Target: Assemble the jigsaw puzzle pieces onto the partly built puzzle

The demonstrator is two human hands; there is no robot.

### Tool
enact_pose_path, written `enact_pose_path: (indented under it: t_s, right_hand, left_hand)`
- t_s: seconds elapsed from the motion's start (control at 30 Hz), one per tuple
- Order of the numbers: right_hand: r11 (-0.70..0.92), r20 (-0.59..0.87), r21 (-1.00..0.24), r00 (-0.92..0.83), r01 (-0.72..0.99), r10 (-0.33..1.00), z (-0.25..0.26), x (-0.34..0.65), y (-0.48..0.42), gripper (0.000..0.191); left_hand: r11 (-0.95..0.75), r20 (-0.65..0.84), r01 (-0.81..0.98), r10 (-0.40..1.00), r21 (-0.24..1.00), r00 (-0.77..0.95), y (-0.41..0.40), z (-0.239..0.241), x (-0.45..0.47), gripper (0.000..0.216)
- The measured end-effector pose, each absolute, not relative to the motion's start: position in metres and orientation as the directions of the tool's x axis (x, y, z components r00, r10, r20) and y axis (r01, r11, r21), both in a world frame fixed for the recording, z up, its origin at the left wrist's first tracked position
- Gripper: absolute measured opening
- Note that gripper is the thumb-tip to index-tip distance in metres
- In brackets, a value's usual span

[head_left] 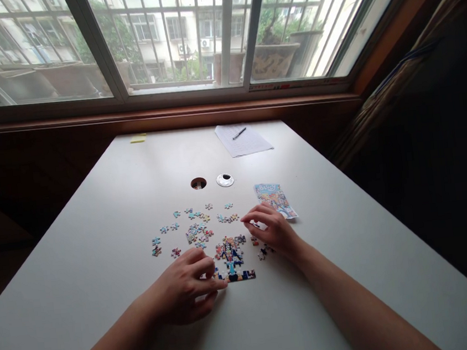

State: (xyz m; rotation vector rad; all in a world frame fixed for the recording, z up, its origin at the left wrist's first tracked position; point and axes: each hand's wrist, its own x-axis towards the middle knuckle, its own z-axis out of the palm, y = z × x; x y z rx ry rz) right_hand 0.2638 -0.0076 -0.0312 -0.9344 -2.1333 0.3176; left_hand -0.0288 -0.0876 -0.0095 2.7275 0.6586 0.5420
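Note:
A partly joined jigsaw puzzle (pixel 230 256) lies on the white table, with a straight dark strip along its near edge. My left hand (pixel 193 285) rests at its lower left corner, fingers loosely bent and apart, one fingertip touching the strip. Right of the puzzle hovers my right hand (pixel 273 229), its thumb and fingertips brought together in a pinch; whatever is between them is too small to make out. Loose puzzle pieces (pixel 198 231) are scattered left of and beyond the joined part. A few more pieces (pixel 262 252) lie below my right hand.
A colourful picture sheet (pixel 275 198) lies partly behind my right hand. Farther back are a round cable hole (pixel 198 183), its silver cover (pixel 224 180), paper (pixel 247 143) with a pen (pixel 239 133), and yellow notes (pixel 138 138). A barred window stands beyond the table (pixel 79 258).

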Motion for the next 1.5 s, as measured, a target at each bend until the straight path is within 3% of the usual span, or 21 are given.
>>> enact_pose_path:
  t_s: [0.23,0.57,0.97,1.5]
  right_hand:
    - [0.719,0.555,-0.459,-0.463,0.522,0.691,-0.028,0.262,-0.010,0.010]
    - [0.802,0.488,-0.401,-0.637,0.444,0.596,-0.020,0.253,-0.026,0.015]
    - [0.804,0.404,-0.451,-0.714,0.388,0.571,-0.013,0.244,-0.039,0.034]
    - [0.788,0.345,-0.469,-0.738,0.400,0.580,-0.010,0.242,-0.043,0.054]
  left_hand:
    - [-0.847,0.288,0.385,0.496,0.366,0.819,-0.087,-0.008,-0.030,0.038]
    - [-0.868,0.287,0.401,0.480,0.293,0.829,-0.090,-0.008,-0.026,0.039]
    - [-0.858,0.204,0.456,0.503,0.237,0.840,-0.091,-0.009,-0.025,0.056]
    - [-0.859,0.217,0.464,0.506,0.216,0.835,-0.091,-0.011,-0.025,0.057]
